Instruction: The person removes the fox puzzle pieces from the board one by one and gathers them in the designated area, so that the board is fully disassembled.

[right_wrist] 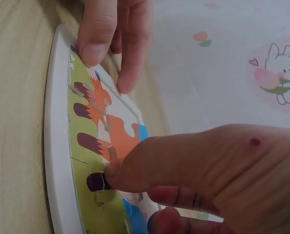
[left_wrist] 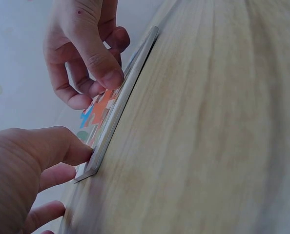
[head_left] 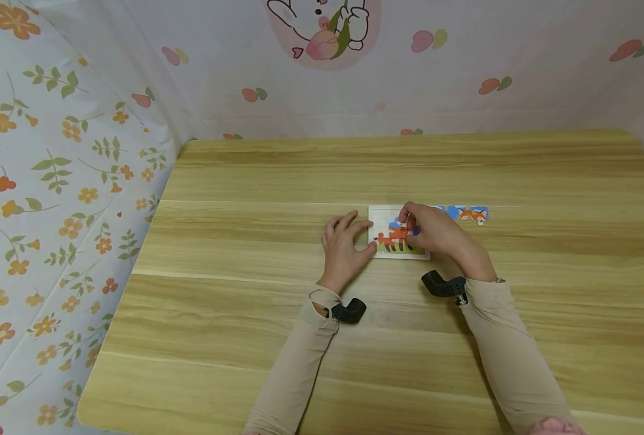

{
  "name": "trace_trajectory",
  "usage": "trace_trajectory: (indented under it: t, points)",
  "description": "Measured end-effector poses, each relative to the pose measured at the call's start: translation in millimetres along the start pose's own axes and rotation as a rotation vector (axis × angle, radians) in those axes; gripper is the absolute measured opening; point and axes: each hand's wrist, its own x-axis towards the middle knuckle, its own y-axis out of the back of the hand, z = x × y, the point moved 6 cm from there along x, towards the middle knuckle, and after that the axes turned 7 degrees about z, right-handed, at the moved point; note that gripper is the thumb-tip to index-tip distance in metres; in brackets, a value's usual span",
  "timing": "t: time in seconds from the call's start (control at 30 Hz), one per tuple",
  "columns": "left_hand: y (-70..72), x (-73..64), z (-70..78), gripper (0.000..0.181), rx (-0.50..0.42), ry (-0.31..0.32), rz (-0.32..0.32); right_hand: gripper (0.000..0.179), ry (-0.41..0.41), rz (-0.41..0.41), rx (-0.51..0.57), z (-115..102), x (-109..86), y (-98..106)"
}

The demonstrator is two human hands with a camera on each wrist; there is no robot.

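Observation:
A small picture puzzle (head_left: 385, 246) in a white frame (right_wrist: 57, 126) lies on the table, showing an orange fox body with dark feet on green. My left hand (head_left: 345, 249) is at the frame's left side, its thumb touching the lower left corner and its other fingers spread along that edge. Over the right part of the puzzle, my right hand (head_left: 436, 231) pinches at a puzzle piece (right_wrist: 129, 207) with thumb and curled fingers. That piece is mostly hidden by the hand. In the left wrist view, the right thumb (left_wrist: 111, 78) is low over the puzzle.
Loose puzzle pieces (head_left: 471, 214) with a fox face and blue background lie to the right of the frame, partly behind the right hand. The wooden table (head_left: 235, 241) meets a patterned cloth (head_left: 202, 78) at the back and left. Each wrist bears a black camera mount (head_left: 349, 310).

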Motion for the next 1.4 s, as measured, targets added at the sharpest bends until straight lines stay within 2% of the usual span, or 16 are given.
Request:
trace_trajectory:
  t: [0.93,1.17,1.4]
  points:
    - [-0.9,0.2,-0.6,0.035,-0.011,-0.005,-0.008,0.029,0.006,0.037,0.01,3,-0.9,4]
    - [-1.5,0.3,-0.9,0.035,-0.015,-0.003,-0.012,0.028,-0.013,0.047,0.03,10,-4.4,12]
    - [-1.5,0.2,-0.4,0.034,-0.017,-0.006,-0.005,0.028,-0.044,0.088,0.053,18,-12.6,31]
